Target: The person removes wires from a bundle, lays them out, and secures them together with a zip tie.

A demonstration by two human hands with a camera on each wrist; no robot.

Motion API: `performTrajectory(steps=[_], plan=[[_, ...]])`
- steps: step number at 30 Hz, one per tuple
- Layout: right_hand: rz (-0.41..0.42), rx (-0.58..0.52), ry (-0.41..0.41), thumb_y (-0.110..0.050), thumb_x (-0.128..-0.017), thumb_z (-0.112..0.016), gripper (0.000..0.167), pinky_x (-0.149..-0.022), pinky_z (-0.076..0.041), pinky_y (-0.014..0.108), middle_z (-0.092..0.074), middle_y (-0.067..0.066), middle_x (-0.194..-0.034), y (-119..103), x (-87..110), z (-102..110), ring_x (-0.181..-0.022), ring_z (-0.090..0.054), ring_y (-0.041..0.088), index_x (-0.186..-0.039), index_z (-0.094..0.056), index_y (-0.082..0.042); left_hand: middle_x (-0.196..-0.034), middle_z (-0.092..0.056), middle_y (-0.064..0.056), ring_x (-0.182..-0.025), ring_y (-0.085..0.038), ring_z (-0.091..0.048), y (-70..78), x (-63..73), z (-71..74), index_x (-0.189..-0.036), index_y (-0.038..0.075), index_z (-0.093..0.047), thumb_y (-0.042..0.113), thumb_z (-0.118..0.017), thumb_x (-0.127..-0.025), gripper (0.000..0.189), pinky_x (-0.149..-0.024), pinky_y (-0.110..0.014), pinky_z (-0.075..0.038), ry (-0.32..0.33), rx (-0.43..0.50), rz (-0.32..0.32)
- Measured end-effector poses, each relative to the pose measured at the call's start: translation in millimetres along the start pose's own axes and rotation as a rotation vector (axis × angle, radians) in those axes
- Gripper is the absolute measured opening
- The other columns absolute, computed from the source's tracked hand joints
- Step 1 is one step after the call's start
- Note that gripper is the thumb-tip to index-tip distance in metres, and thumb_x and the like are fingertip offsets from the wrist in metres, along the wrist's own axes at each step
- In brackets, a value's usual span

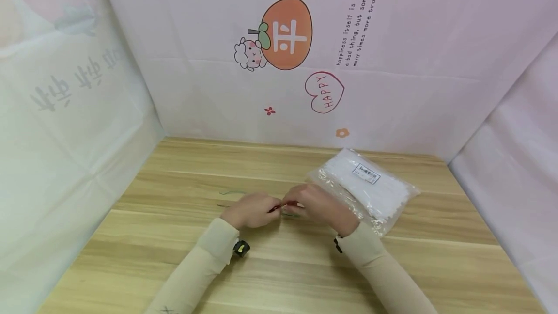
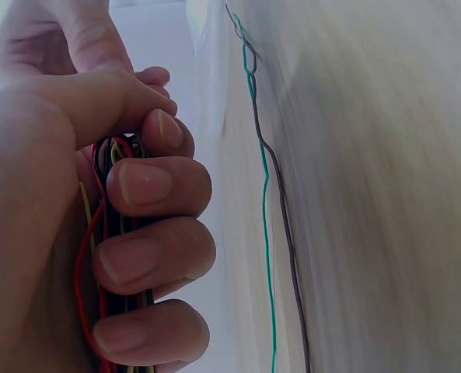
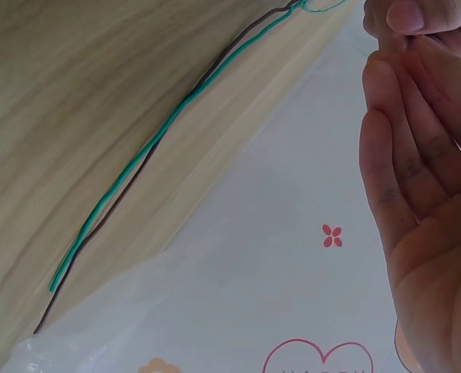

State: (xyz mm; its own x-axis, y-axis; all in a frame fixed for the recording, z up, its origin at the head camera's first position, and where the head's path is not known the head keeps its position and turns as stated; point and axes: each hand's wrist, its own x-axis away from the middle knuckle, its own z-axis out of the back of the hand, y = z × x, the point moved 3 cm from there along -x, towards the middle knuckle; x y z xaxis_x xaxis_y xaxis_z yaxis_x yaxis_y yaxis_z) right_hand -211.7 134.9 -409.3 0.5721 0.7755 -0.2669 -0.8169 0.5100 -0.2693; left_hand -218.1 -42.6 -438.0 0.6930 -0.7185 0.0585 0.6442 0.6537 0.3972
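My left hand [image 1: 253, 210] curls its fingers round a bundle of thin wires [image 2: 103, 159] in red, black and yellow. One red wire [image 2: 78, 272] bows out along the palm side in the left wrist view. Fingertip to fingertip with it, my right hand [image 1: 311, 202] pinches at the bundle's end, where red shows under its fingers in the head view. The exact strand is hidden by the fingers. On the wooden table below, a green wire [image 3: 121, 186] and a brown wire [image 3: 141, 171] lie loosely twisted along each other, passing beneath both hands.
A clear plastic bag [image 1: 375, 185] with white contents and a barcode label lies on the table [image 1: 279, 275], just beyond my right forearm. White printed cloth [image 1: 209, 96] stands behind the table and along both sides. Dark straps show at both sleeve cuffs.
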Motion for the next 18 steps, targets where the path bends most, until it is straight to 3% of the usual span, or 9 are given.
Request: performTrajectory(steps=[6,13,18], plan=[[-0.004,0.025,0.014,-0.013,-0.095,-0.079,0.01,-0.084,-0.061,0.025,-0.081,-0.001,-0.101,-2,0.4,1,-0.093,-0.076,0.01,-0.105,-0.082,-0.013,-0.067,-0.045,0.01,-0.059,-0.006,-0.043,4.4,-3.7,-0.8,-0.093,0.02,-0.066,0.027,-0.048,-0.11,0.026,-0.059,-0.024,-0.038,0.018,-0.015,0.01],[0.03,0.062,0.034,-0.01,-0.094,-0.077,0.006,-0.079,-0.06,0.024,-0.08,-0.001,-0.095,-3,1.4,0,-0.086,-0.074,0.009,-0.097,-0.081,-0.012,-0.067,-0.046,0.009,-0.06,-0.007,-0.044,11.0,-6.1,-1.7,-0.091,0.021,-0.063,0.027,-0.045,-0.112,0.028,-0.059,-0.026,-0.04,-0.035,-0.004,0.045],[0.06,0.04,0.042,-0.008,-0.091,-0.075,0.007,-0.073,-0.057,0.021,-0.078,-0.002,-0.087,-1,4.5,0,-0.078,-0.07,0.007,-0.091,-0.08,-0.012,-0.069,-0.047,0.009,-0.061,-0.007,-0.045,9.4,-5.1,-5.0,-0.111,0.019,-0.071,0.031,-0.041,-0.114,0.032,-0.061,-0.027,-0.043,-0.058,0.006,0.044]])
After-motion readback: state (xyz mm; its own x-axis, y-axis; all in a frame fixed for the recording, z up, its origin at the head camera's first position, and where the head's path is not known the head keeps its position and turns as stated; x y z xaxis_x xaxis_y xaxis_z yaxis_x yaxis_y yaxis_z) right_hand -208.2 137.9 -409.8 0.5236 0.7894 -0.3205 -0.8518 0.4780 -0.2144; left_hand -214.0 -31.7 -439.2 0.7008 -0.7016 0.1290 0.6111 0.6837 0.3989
